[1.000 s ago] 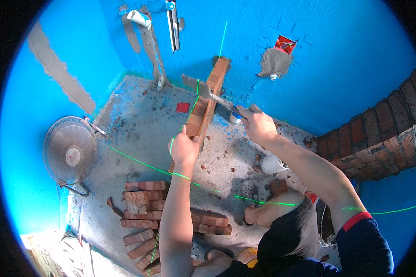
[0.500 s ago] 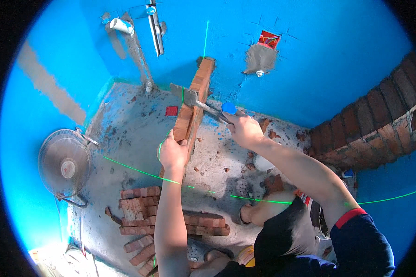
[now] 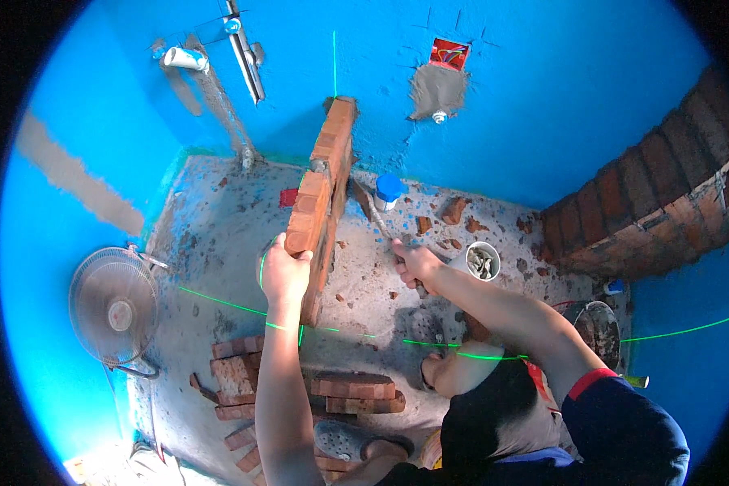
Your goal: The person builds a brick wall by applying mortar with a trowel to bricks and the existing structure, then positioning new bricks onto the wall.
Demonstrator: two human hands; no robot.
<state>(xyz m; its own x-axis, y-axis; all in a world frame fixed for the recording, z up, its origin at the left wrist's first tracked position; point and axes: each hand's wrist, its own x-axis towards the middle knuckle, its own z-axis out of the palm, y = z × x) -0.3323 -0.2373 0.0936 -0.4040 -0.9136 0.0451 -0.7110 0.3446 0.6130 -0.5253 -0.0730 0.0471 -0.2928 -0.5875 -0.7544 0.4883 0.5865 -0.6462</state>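
Observation:
My left hand [image 3: 286, 269] grips the near end of a brick [image 3: 308, 206] on top of a narrow brick wall [image 3: 338, 130], which runs out from the blue back wall. My right hand [image 3: 417, 263] is closed on the handle of a trowel [image 3: 373, 209]; its blade is low against the right side of the brickwork, partly hidden by it. A visible mortar joint sits between the held brick and the one behind. Green laser lines cross my left hand and the floor.
A fan [image 3: 113, 304] stands left. Loose bricks [image 3: 352, 385] lie near my feet. A blue-lidded container [image 3: 387, 194], rubble [image 3: 454, 211], a white cup [image 3: 482, 261] and a bucket [image 3: 598, 332] are right. A brick structure [image 3: 648, 186] lines the right side; pipes [image 3: 185, 58] are on the wall.
The trowel has dropped from atop the brickwork to its right side, my right hand lowering with it. My left hand remains on the brick. The whole view has shifted somewhat.

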